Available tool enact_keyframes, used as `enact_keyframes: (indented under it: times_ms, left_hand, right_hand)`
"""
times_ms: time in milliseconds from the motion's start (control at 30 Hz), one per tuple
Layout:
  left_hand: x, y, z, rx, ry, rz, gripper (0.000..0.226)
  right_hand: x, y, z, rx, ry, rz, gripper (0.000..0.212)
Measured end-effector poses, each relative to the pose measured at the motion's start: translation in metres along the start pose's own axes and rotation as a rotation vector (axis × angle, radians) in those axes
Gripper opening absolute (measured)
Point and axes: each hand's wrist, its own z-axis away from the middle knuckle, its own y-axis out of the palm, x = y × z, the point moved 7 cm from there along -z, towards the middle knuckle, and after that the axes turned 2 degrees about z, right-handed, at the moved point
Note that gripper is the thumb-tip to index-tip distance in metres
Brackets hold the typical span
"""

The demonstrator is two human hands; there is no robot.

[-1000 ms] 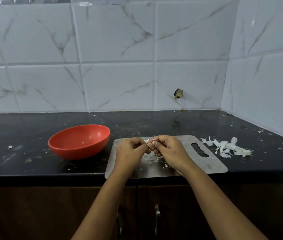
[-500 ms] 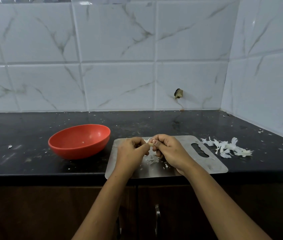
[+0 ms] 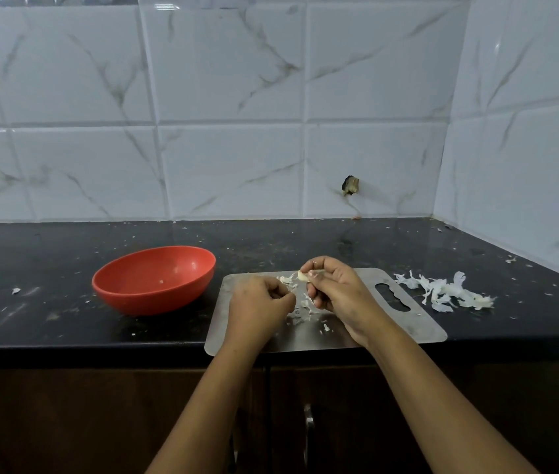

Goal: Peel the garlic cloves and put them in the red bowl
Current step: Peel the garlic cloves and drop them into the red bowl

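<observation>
Right hand (image 3: 336, 292) pinching garlic clove (image 3: 302, 276), left hand (image 3: 259, 304) now pulled apart, fingers curled, contents unclear, above cutting board (image 3: 408, 323).

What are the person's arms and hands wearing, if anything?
Nothing that shows. The left forearm and right forearm are bare to the frame's lower edge: no sleeves, watch or bracelets. The left hand and right hand have no gloves, and no ring is visible.

Most of the garlic clove (image 3: 302, 276) hidden in the right hand (image 3: 336, 292), inside of the curled left hand (image 3: 257, 309) hidden, tiny speck (image 3: 161, 281) in the red bowl (image 3: 154, 302) too small to tell, worktop (image 3: 48, 241) cut off at the left.
</observation>
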Motion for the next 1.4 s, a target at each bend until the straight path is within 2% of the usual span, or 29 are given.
enact_keyframes:
  times_ms: [133, 267, 433, 567, 633, 800, 1133, 1400]
  left_hand:
    - [0.0, 0.003, 0.0, -0.001, 0.016, -0.12, 0.019]
    - [-0.005, 0.005, 0.001, 0.018, 0.042, -0.16, 0.007]
    - [-0.005, 0.008, 0.001, 0.045, 0.051, -0.16, 0.02]
    - [-0.005, 0.007, 0.003, -0.004, 0.058, -0.108, 0.034]
    - [-0.004, 0.004, 0.003, -0.042, 0.057, -0.076, 0.031]
    - [-0.003, -0.003, 0.002, -0.08, 0.082, -0.064, 0.004]
    - [-0.008, -0.004, 0.003, -0.109, 0.169, 0.01, 0.012]
    - [0.001, -0.009, -0.001, -0.136, 0.113, 0.123, 0.009]
  right_hand:
    - [-0.003, -0.001, -0.001, -0.019, 0.006, 0.018, 0.019]
    - [-0.006, -0.002, -0.002, -0.029, 0.002, 0.054, 0.022]
    - [-0.008, -0.002, -0.003, -0.036, -0.003, 0.111, 0.022]
    - [-0.009, -0.002, -0.004, -0.04, -0.015, 0.171, 0.02]
    - [-0.008, -0.003, -0.003, -0.046, -0.031, 0.183, 0.018]
    - [-0.007, -0.002, -0.004, -0.037, -0.053, 0.209, 0.014]
    - [-0.005, -0.004, -0.003, -0.063, -0.083, 0.176, 0.007]
    - [-0.005, -0.001, -0.003, -0.057, -0.072, 0.295, 0.009]
